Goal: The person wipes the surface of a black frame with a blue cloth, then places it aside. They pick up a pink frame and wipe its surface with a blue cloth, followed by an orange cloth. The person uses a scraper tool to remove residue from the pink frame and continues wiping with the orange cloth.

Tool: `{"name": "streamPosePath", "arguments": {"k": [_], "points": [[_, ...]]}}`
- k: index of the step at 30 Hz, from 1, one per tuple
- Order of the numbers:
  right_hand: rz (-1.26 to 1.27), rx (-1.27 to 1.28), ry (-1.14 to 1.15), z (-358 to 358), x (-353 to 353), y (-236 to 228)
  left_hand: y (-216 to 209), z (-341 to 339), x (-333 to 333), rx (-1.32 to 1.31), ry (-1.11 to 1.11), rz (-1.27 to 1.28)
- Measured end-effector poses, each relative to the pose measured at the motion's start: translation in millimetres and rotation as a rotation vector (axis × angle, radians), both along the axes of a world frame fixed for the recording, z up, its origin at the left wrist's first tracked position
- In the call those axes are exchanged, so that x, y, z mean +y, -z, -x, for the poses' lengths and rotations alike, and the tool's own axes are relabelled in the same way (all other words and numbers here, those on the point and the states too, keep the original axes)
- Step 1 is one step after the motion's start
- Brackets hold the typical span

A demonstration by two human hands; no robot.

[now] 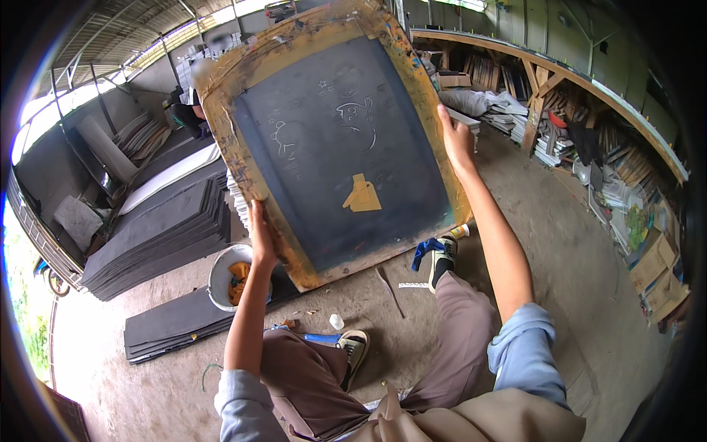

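Raised in front of me is a screen printing frame (324, 191), tilted, with a dark grey mesh and a worn border stained yellow and brown. Thin pale line drawings show on the mesh, and tan tape pieces (361, 195) are stuck on its lower part. My left hand (262, 234) grips the frame's lower left edge. On the right edge, higher up, my right hand (458, 140) is closed around the frame. The fingers of both hands are partly hidden by the frame.
A white bucket (221, 276) with orange cloth stands left on black sheets (173, 318). Stacked black sheets (158, 232) lie beyond, near another person (184, 112). Between my feet are a white cup (336, 321) and a blue-handled tool (321, 338). A long wooden table (530, 59) runs along the right.
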State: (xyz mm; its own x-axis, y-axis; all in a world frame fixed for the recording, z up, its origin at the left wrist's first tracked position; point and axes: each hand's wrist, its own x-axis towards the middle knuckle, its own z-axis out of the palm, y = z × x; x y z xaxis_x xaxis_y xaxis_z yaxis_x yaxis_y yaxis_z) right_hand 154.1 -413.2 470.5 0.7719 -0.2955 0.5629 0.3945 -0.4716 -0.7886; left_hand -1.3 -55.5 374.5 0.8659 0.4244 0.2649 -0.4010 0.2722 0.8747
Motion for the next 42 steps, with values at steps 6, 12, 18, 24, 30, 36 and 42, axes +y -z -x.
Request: {"name": "streamPosePath", "arguments": {"k": [6, 12, 18, 24, 30, 36, 42], "points": [[0.012, 0.211, -0.069, -11.9, 11.9, 52.3, 8.4, 17.1, 5.6, 0.175, -0.108, -0.056], [-0.029, 0.368, -0.120, -29.9, 44.0, 145.8, 34.0, 26.0, 11.8, 0.227, -0.177, -0.091], [-0.215, 0.178, -0.090, -47.1, 71.1, 239.2, 35.3, 17.2, 0.2, 0.171, -0.203, -0.252], [-0.607, 0.588, 0.147, 43.3, 125.9, 341.0, 16.5, 19.6, -1.5, 0.167, -0.277, -0.413], [-1.494, 0.798, -0.794, 80.1, 170.6, 357.2, 12.2, 27.2, 1.7, 0.178, -0.335, -0.440], [-0.956, 0.727, -0.712, 93.5, 169.3, 368.1, 10.1, 39.6, 13.0, 0.171, -0.424, -0.379], [0.053, 0.825, -0.498, 114.5, 131.6, 414.2, 11.9, 50.2, 28.5, 0.164, -0.493, -0.496]]}}
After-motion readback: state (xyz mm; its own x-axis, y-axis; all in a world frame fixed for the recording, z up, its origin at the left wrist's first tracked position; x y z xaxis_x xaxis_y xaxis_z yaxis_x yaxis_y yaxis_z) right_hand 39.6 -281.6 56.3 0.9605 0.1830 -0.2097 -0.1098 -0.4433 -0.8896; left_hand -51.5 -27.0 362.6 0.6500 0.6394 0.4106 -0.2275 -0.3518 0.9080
